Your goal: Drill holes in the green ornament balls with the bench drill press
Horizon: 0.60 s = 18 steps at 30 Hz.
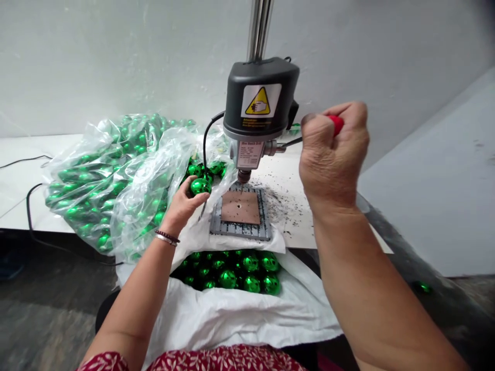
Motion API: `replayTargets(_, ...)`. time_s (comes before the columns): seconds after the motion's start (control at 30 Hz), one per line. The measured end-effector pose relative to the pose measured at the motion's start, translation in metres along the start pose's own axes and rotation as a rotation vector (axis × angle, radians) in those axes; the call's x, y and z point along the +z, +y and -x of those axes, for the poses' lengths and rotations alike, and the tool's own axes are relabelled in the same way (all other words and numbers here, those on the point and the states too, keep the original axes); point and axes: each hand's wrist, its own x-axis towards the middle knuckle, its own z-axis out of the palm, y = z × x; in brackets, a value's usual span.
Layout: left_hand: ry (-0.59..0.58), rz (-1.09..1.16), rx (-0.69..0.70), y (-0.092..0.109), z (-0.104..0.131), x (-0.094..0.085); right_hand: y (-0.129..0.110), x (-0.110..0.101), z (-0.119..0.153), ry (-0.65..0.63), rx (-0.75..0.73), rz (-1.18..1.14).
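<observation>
My left hand (186, 202) holds a shiny green ball (201, 186) between thumb and fingers, left of the drill's base. My right hand (334, 152) is closed round the red knob (337, 124) of the feed lever on a small bench drill press (263, 98). Below the chuck (244, 175) lies a brown square board (240, 207) with a hole in its middle, set on the grey slotted base plate (264, 233). Dark shavings are scattered over the board and plate.
A clear plastic bag (88, 180) full of green balls covers the table's left side. More green balls (227, 279) lie in a white sack (247, 314) at my lap. A black cable (204, 144) hangs beside the drill. One green ball (422, 286) rests at lower right.
</observation>
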Motion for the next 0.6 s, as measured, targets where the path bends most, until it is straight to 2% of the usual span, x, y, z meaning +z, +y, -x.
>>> replayTargets(0.1, -0.202, 0.371, -0.224, 0.006, 0.015, 0.014, -0.004, 0.0, -0.001, -0.018, 0.047, -0.021)
replayTargets(0.17, -0.306, 0.487, -0.308, 0.007, 0.02, 0.025, -0.005, -0.001, -0.002, -0.03, 0.071, -0.03)
replayTargets(0.23, -0.355, 0.527, -0.334, 0.006, 0.021, 0.033, -0.005, -0.001, -0.002, -0.036, 0.076, -0.027)
replayTargets(0.43, -0.289, 0.465, -0.333, -0.005, 0.011, 0.04, 0.0, -0.001, 0.0, -0.055, 0.041, -0.015)
replayTargets(0.53, -0.243, 0.283, -0.271, -0.011, 0.005, 0.044, 0.0, -0.001, 0.001, -0.05, 0.035, -0.011)
replayTargets(0.6, -0.214, 0.08, -0.176, -0.014, 0.002, 0.051, -0.002, -0.002, 0.001, -0.052, 0.037, -0.014)
